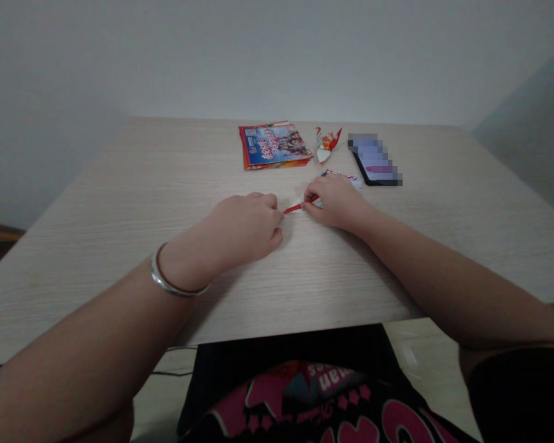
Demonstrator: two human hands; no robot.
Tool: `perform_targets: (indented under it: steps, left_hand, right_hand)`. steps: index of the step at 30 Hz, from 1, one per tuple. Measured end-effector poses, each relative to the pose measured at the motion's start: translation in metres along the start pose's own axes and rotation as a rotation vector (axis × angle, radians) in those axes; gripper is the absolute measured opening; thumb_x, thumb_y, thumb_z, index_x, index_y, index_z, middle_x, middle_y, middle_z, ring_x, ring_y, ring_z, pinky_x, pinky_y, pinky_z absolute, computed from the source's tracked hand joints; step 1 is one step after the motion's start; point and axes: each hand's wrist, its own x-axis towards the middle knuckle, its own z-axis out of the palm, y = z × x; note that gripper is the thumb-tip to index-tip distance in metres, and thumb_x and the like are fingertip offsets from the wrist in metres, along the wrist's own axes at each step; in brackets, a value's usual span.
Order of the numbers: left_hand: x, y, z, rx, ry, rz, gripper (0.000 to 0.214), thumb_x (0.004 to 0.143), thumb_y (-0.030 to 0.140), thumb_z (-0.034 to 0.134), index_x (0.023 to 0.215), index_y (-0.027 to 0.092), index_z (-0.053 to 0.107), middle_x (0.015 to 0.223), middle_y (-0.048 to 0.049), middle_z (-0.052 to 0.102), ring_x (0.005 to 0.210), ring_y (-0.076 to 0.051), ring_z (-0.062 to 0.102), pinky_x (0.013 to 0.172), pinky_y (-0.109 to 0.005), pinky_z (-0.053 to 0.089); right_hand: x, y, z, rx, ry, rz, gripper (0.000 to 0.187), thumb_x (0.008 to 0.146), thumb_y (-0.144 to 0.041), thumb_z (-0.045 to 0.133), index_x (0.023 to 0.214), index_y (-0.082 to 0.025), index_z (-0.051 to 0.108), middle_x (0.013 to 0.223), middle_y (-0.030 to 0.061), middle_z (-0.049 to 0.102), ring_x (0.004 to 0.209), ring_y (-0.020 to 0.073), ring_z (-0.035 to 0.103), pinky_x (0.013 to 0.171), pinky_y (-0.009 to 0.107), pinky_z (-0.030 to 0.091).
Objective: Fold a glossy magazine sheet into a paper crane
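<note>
Between my hands, a narrow folded strip of paper [293, 208], red and white, lies just above the tabletop or on it. My left hand [247, 227] is closed with its fingertips at the strip's left end. Its fingers partly hide that end. Farther right, my right hand [337, 200] pinches the same paper between thumb and fingers. A wider printed part of the paper [348, 178], blue and white, shows behind the right hand. Most of the folded shape is covered by my hands.
A stack of colourful printed sheets [277, 146] lies toward the back of the pale wooden table [133, 184]. Beside it stands a folded paper crane [327, 144]. A phone [376, 161] with a lit, blurred-out screen lies to its right. White walls border the table's back.
</note>
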Motion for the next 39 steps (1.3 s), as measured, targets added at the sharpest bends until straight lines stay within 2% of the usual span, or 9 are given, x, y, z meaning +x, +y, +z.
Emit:
perform_targets:
  steps: [3, 6, 9, 12, 19, 22, 32, 36, 39]
  left_hand:
    - [0.002, -0.014, 0.002, -0.039, 0.025, 0.037, 0.036, 0.098, 0.029, 0.044, 0.096, 0.015, 0.076, 0.098, -0.0109, 0.075, 0.09, -0.022, 0.068, 0.091, -0.035, 0.053]
    - [0.006, -0.023, 0.003, -0.066, 0.061, 0.062, 0.039, 0.102, 0.029, 0.041, 0.116, 0.015, 0.075, 0.115, -0.0113, 0.076, 0.106, -0.023, 0.069, 0.101, -0.035, 0.051]
    - [0.01, -0.02, 0.006, -0.08, 0.051, 0.168, 0.042, 0.102, 0.027, 0.043, 0.133, 0.015, 0.069, 0.138, -0.0123, 0.07, 0.125, -0.023, 0.065, 0.112, -0.036, 0.047]
    - [0.011, -0.013, 0.01, -0.075, 0.045, 0.209, 0.044, 0.103, 0.028, 0.046, 0.138, 0.011, 0.067, 0.145, -0.0146, 0.067, 0.135, -0.025, 0.061, 0.119, -0.04, 0.043]
    - [0.011, -0.009, 0.014, -0.103, 0.039, 0.182, 0.045, 0.105, 0.029, 0.041, 0.136, 0.008, 0.066, 0.143, -0.0173, 0.067, 0.131, -0.028, 0.064, 0.117, -0.041, 0.047]
    - [0.013, -0.01, 0.017, -0.114, 0.077, 0.187, 0.045, 0.104, 0.033, 0.047, 0.139, 0.009, 0.061, 0.151, -0.0178, 0.06, 0.138, -0.027, 0.058, 0.12, -0.04, 0.044]
    - [0.013, -0.007, 0.012, -0.06, 0.089, 0.216, 0.049, 0.105, 0.047, 0.051, 0.132, 0.009, 0.064, 0.137, -0.0207, 0.065, 0.13, -0.033, 0.061, 0.114, -0.045, 0.047]
    - [0.014, -0.007, 0.021, -0.057, 0.125, 0.261, 0.057, 0.105, 0.05, 0.049, 0.142, 0.007, 0.058, 0.144, -0.0233, 0.061, 0.135, -0.033, 0.058, 0.117, -0.044, 0.045]
    - [0.015, -0.008, 0.033, -0.079, 0.168, 0.284, 0.063, 0.108, 0.051, 0.041, 0.148, 0.003, 0.051, 0.158, -0.0261, 0.048, 0.151, -0.033, 0.045, 0.125, -0.042, 0.036]
  right_hand:
    - [-0.001, 0.0, -0.001, 0.006, -0.009, 0.024, 0.026, 0.098, -0.036, 0.059, 0.099, -0.018, 0.078, 0.106, 0.013, 0.078, 0.104, 0.0288, 0.065, 0.092, 0.041, 0.043]
    - [-0.001, 0.0, -0.001, 0.008, -0.018, 0.02, 0.027, 0.097, -0.035, 0.059, 0.1, -0.017, 0.079, 0.106, 0.0129, 0.079, 0.104, 0.0288, 0.066, 0.092, 0.04, 0.043]
    - [-0.001, 0.0, 0.0, 0.005, -0.015, 0.001, 0.026, 0.098, -0.034, 0.059, 0.101, -0.017, 0.079, 0.106, 0.012, 0.079, 0.105, 0.0286, 0.066, 0.094, 0.04, 0.042]
    - [-0.001, 0.0, 0.002, -0.004, 0.008, -0.01, 0.025, 0.097, -0.033, 0.059, 0.1, -0.017, 0.079, 0.103, 0.0112, 0.079, 0.104, 0.0277, 0.065, 0.098, 0.041, 0.041]
    - [-0.005, 0.012, 0.002, -0.001, 0.056, 0.031, 0.026, 0.095, -0.04, 0.064, 0.097, -0.018, 0.078, 0.103, 0.0129, 0.078, 0.104, 0.0288, 0.065, 0.096, 0.041, 0.041]
    - [-0.008, 0.018, 0.001, -0.012, 0.045, 0.046, 0.026, 0.095, -0.039, 0.064, 0.097, -0.017, 0.077, 0.104, 0.0133, 0.077, 0.102, 0.0286, 0.064, 0.094, 0.04, 0.041]
    - [0.001, 0.022, 0.003, 0.039, 0.081, -0.081, 0.02, 0.095, -0.035, 0.065, 0.098, -0.019, 0.077, 0.11, 0.0122, 0.074, 0.113, 0.03, 0.061, 0.1, 0.043, 0.039]
    - [-0.002, 0.03, 0.006, 0.042, 0.128, -0.006, 0.028, 0.094, -0.042, 0.067, 0.104, -0.018, 0.076, 0.12, 0.015, 0.072, 0.116, 0.0317, 0.059, 0.102, 0.045, 0.04]
    - [-0.006, 0.035, 0.007, 0.084, 0.147, 0.07, 0.033, 0.093, -0.045, 0.069, 0.109, -0.018, 0.075, 0.121, 0.0155, 0.071, 0.116, 0.032, 0.06, 0.101, 0.045, 0.044]
